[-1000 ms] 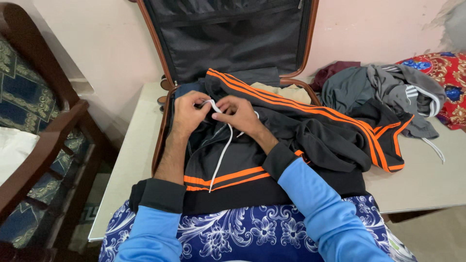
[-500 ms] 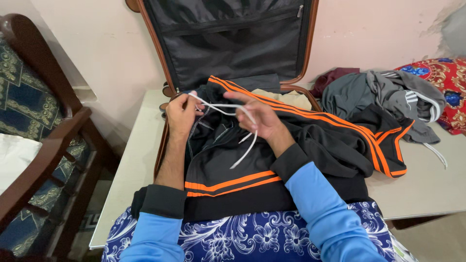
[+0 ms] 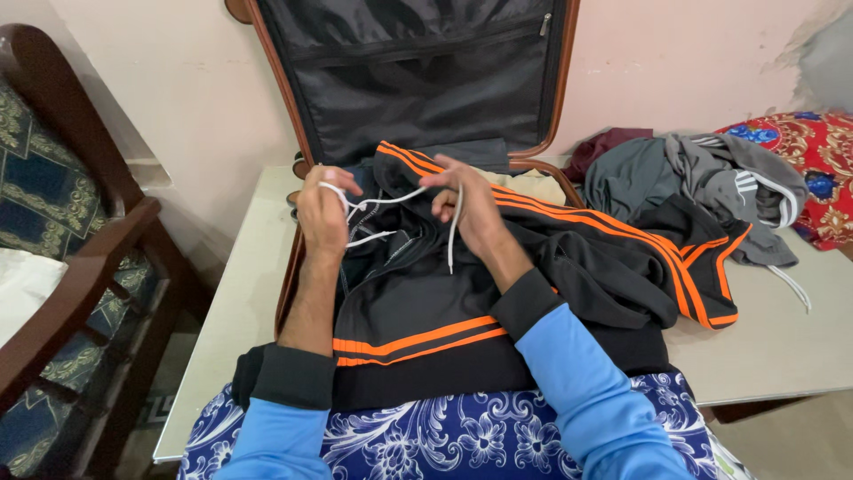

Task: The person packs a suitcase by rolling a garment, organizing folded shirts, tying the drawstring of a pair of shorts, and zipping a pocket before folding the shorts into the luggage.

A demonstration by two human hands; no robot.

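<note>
A black hooded jacket with orange stripes [image 3: 551, 258] lies across the open suitcase [image 3: 418, 80] on the table. Its white drawstring [image 3: 386, 203] runs between both hands above the collar. My left hand [image 3: 322, 213] has the cord looped around its fingers, with one loose end trailing to the right. My right hand [image 3: 466, 206] pinches the other part of the cord, whose end hangs down in front of the palm. Both sleeves are blue with black cuffs.
A pile of grey, black and maroon clothes [image 3: 693, 173] lies at the right on the pale table [image 3: 240, 293]. A red patterned cloth [image 3: 817, 169] is at the far right. A wooden chair [image 3: 80, 267] stands at the left. Blue floral fabric [image 3: 444, 427] covers my lap.
The hands went from close together on the cord to apart, drawing it taut. The left hand now has it wrapped around the fingers; the right hand has risen and the hanging end is shorter.
</note>
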